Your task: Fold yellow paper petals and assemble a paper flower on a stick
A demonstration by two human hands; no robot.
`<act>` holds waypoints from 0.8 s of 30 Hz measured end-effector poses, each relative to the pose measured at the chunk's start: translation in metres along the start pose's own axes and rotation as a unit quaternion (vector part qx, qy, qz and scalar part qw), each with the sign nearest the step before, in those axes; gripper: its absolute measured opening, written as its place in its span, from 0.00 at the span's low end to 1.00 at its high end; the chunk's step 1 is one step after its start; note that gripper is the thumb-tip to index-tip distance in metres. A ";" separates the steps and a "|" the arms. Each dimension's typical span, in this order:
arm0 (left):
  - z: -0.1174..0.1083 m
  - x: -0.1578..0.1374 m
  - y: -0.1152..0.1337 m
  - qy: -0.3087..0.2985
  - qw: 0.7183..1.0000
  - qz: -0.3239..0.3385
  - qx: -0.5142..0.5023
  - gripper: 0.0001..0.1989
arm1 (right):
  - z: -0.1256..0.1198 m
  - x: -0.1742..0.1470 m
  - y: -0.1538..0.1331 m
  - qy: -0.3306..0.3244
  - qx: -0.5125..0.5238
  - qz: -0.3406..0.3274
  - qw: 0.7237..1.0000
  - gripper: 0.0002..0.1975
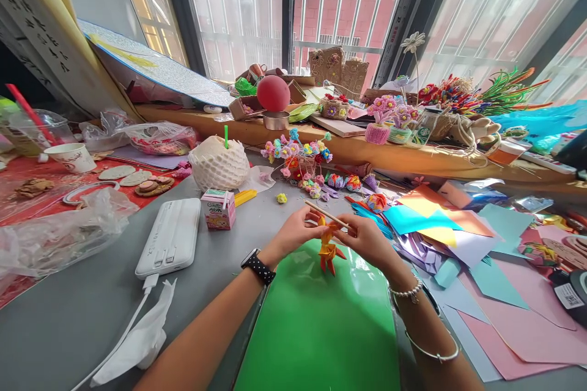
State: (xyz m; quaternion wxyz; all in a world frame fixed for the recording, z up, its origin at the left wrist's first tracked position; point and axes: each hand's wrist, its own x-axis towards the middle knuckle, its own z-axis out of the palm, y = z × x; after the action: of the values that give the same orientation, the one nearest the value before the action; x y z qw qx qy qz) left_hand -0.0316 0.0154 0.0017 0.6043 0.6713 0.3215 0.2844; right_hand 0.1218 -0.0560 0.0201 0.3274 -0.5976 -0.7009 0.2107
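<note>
Pinching an orange paper figure (pixel 327 252) with the left grip (pixel 297 231) and a pale stick (pixel 326 213) with the right grip (pixel 369 239), over the far end of a green board (pixel 321 330). Set on a grey worktop (pixel 202 305), with coloured paper (pixel 518 311) strewn at right. Backed by a cluttered windowsill (pixel 435 165) and barred windows (pixel 339 12).

A grey table (pixel 92 305) is strewn with things. A green mat (pixel 316 336) is laid at the middle of its near side; to the right, sheets of coloured paper (pixel 509 317) are spread, overlapping. To the left, a white power bank (pixel 169 237) is set down near a crumpled tissue (pixel 142 339). Beyond, a pink carton (pixel 219 211) is stood just before a net-patterned white coconut (pixel 219 168). At far left, a paper cup (pixel 71 159) is placed on a red covering (pixel 68 179).
</note>
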 end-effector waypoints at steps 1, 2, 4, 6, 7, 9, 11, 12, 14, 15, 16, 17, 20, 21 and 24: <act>0.000 0.000 0.000 -0.001 1.000 -0.004 0.001 0.21 | 0.000 0.000 0.000 -0.007 0.000 0.005 1.000 0.08; 0.000 0.000 0.000 -0.004 1.000 -0.006 0.002 0.21 | 0.000 0.000 0.001 -0.011 0.000 0.013 1.000 0.08; 0.001 -0.002 0.001 -0.010 1.000 -0.009 0.001 0.20 | 0.000 0.000 0.002 -0.016 0.000 0.030 0.999 0.09; 0.002 -0.003 0.002 -0.011 1.000 -0.009 -0.002 0.19 | 0.000 0.000 0.002 -0.019 0.000 0.045 0.999 0.09; 0.002 -0.003 0.003 -0.010 1.000 -0.010 -0.005 0.19 | 0.000 0.001 0.001 -0.020 -0.001 0.050 0.999 0.09; 0.003 -0.004 0.002 -0.009 1.000 -0.014 -0.015 0.19 | 0.000 0.001 0.000 -0.017 -0.005 0.055 0.998 0.08; 0.003 -0.003 0.001 -0.012 0.999 -0.020 -0.025 0.18 | 0.000 0.001 -0.002 -0.007 -0.012 0.055 0.998 0.08; 0.003 -0.003 0.000 -0.013 0.999 -0.023 -0.030 0.18 | 0.000 0.001 -0.002 -0.003 -0.013 0.055 0.998 0.08; 0.002 -0.003 -0.001 -0.013 0.999 -0.030 -0.040 0.17 | 0.001 0.001 -0.002 -0.001 -0.011 0.054 0.999 0.08; 0.002 -0.003 -0.001 -0.014 0.998 -0.038 -0.046 0.17 | 0.001 0.001 -0.002 -0.002 -0.010 0.053 0.999 0.07; 0.002 -0.003 -0.001 -0.014 0.997 -0.048 -0.056 0.18 | 0.002 0.001 -0.002 -0.003 -0.011 0.052 0.999 0.07; 0.002 -0.003 -0.001 -0.016 0.996 -0.058 -0.067 0.18 | 0.002 0.001 -0.001 -0.003 -0.014 0.050 0.999 0.07; 0.001 -0.004 0.001 -0.031 0.990 -0.089 -0.108 0.16 | 0.003 0.001 -0.001 0.007 -0.030 0.045 0.999 0.07; 0.001 -0.004 0.002 -0.037 0.987 -0.098 -0.125 0.15 | 0.003 0.001 -0.002 0.013 -0.035 0.044 0.998 0.07; 0.000 -0.004 0.003 -0.058 0.976 -0.120 -0.170 0.13 | 0.004 0.001 -0.003 0.021 -0.039 0.040 0.998 0.06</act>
State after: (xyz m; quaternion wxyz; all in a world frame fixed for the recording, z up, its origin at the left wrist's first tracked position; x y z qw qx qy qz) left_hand -0.0335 0.0120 0.0042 0.7570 0.5305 0.3111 0.2208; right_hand 0.1165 -0.0552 0.0198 0.3099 -0.6421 -0.6769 0.1832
